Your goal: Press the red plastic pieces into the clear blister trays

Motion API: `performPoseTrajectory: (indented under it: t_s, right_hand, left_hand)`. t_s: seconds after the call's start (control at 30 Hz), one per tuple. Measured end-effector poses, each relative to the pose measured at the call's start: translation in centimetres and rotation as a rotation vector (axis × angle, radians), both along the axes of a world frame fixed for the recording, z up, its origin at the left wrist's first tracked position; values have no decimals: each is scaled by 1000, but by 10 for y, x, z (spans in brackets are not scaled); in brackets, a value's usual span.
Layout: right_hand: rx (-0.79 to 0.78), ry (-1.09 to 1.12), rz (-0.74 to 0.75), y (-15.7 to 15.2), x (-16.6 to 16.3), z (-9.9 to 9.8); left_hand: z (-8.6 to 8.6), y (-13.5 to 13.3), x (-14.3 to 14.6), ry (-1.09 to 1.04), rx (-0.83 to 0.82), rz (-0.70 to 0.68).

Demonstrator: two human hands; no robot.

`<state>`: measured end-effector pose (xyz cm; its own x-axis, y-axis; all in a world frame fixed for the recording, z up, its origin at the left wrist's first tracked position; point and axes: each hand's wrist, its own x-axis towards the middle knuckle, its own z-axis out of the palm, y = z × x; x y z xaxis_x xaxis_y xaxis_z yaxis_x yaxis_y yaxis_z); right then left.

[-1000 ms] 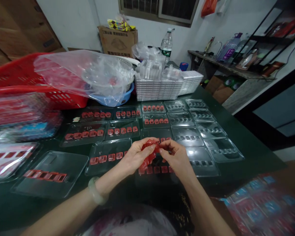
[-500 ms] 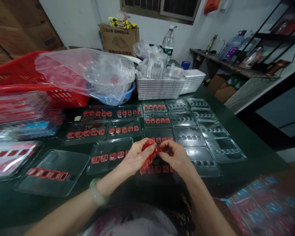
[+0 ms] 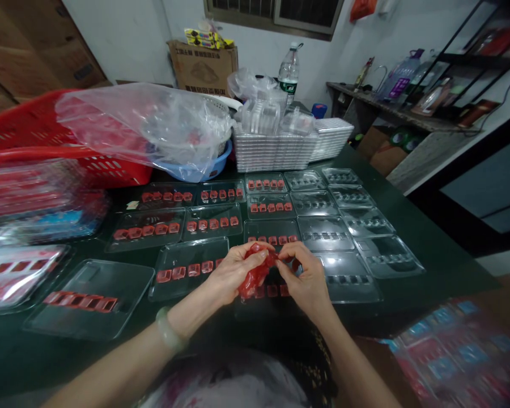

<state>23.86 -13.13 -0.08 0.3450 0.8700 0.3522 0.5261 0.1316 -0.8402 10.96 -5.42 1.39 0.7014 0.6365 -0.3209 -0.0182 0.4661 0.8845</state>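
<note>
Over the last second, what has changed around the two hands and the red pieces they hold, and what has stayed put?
The left hand keeps its grip on the bunch of red pieces, which now looks more gathered. The right hand has drawn in slightly, still pinching the bunch's top end. Nothing was let go. The clear trays, the table and the red basket stayed put.

The strip (image 3: 255, 277) is glossy red. The trays (image 3: 187, 255) are clear, each with a row of small red squares (some rows are colourless). The tabletop (image 3: 442, 255) is dark green, the basket (image 3: 25, 136) red, the bowl (image 3: 212, 169) light blue, the bracelet (image 3: 168, 334) pale green.
</note>
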Motion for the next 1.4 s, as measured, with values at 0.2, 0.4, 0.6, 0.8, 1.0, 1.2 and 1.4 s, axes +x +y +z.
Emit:
performPoseTrajectory:
  t_s: [0.2,0.4,0.6,0.8,1.0,1.2,1.4]
  right_hand:
    - [-59,184,-77,0,-4,-8]
    - [-148,411,-37,6,-2,-19]
    - [-102,303,-89,3,-11,-12]
    - [-146,518,-68,4,-10,-16]
    - [-288,941,88,2,0,-20]
    - [-220,902,-70,3,-3,-24]
    - [-378,1104,18,4,0,-11]
  left_hand:
    - [-6,-6,5,6,39,37]
    - [-6,-7,8,-13,86,125]
    - [-7,-7,10,45,149,157]
    - [-7,-9,10,115,271,141]
    - [-4,-6,8,116,356,63]
    - [-6,-7,10,168,458,96]
    - [-10,-10,14,264,697,127]
